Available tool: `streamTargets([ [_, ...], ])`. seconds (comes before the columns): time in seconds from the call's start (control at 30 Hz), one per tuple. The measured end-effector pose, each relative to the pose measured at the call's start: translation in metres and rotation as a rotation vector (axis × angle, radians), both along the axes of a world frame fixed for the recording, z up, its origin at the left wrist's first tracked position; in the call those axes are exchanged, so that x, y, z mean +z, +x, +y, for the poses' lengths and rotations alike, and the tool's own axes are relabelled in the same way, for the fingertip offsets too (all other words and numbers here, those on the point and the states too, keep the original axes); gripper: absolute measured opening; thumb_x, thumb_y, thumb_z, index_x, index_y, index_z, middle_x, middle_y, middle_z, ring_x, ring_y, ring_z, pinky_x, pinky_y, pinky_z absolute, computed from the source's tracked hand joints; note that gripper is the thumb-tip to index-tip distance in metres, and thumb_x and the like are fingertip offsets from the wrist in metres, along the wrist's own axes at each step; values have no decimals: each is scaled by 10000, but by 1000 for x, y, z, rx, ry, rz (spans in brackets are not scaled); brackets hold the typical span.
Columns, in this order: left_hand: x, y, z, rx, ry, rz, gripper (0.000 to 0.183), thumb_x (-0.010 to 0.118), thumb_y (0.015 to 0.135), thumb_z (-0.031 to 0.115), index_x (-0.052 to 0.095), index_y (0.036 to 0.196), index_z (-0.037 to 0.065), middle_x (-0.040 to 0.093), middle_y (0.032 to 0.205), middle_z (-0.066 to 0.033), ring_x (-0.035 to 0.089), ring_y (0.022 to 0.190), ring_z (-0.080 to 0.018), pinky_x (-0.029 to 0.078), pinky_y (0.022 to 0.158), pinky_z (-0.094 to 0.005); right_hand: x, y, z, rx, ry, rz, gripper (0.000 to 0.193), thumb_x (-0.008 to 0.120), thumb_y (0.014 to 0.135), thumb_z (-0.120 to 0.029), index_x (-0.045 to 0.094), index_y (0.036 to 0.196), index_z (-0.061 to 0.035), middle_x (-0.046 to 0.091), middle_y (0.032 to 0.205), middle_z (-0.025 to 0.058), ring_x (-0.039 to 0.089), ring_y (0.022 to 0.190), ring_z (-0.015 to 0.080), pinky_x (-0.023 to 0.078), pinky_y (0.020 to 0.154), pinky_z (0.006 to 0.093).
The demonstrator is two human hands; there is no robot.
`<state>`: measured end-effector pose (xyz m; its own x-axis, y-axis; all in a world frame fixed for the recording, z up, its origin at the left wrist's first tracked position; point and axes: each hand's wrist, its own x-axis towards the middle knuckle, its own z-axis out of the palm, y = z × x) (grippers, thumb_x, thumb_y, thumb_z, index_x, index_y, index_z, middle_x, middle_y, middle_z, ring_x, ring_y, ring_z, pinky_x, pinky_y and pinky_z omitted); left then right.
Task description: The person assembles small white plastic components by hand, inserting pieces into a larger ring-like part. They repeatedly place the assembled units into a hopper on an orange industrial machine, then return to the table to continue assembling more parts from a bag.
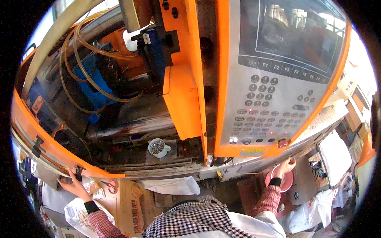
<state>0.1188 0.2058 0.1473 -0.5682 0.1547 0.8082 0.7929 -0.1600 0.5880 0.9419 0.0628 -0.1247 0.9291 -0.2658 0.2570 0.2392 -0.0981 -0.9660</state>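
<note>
At the lower left, my left hand (75, 186) reaches up to the black handle (78, 173) on the orange sliding door (51, 148) of a machine. Its fingers are apart, and one lies against the handle's left side. My right hand (285, 167) is raised below the control panel (274, 99), over a pink bowl (286, 183). Its fingers are curled closed, and I cannot see whether anything is inside them. A white mug (158, 148) full of small grey pieces stands upright on the machine's ledge, between my hands and farther away.
Looped yellowish hoses (79, 75) hang inside the machine, near a blue part (93, 85). A cardboard box (131, 206), red-handled scissors (111, 186) and a white bag of small pieces (81, 214) lie at the lower left. White sacks (313, 212) stand at the lower right.
</note>
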Motion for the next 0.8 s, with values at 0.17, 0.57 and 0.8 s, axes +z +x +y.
streamTargets([
  [0.17, -18, -56, 39, -144, -149, -127, 410, 670, 825, 342, 605, 826, -63, 583, 703, -38, 498, 631, -112, 425, 581, -287, 36, -120, -23, 170, 115, 1, 282, 518, 898, -112, 494, 1104, 79, 562, 1047, 138, 531, 970, 222, 413, 879, 305],
  [0.57, -1, 10, 21, -435, -53, -438, 322, 629, 864, 270, 500, 651, 66, 490, 549, 2, 444, 484, -70, 330, 464, -220, 111, -341, 41, 1247, -194, -773, 207, 619, 673, 38, 568, 843, -69, 618, 821, 96, 595, 610, 268, 476, 511, 336],
  [0.8, 6, 91, -21, -749, -230, -513, 150, 569, 894, 141, 536, 808, 23, 572, 688, -23, 525, 559, -85, 413, 506, -229, 99, -383, 56, 1547, -271, -859, 167, 619, 722, 33, 584, 864, -47, 597, 760, 83, 566, 489, 204, 454, 449, 293],
])
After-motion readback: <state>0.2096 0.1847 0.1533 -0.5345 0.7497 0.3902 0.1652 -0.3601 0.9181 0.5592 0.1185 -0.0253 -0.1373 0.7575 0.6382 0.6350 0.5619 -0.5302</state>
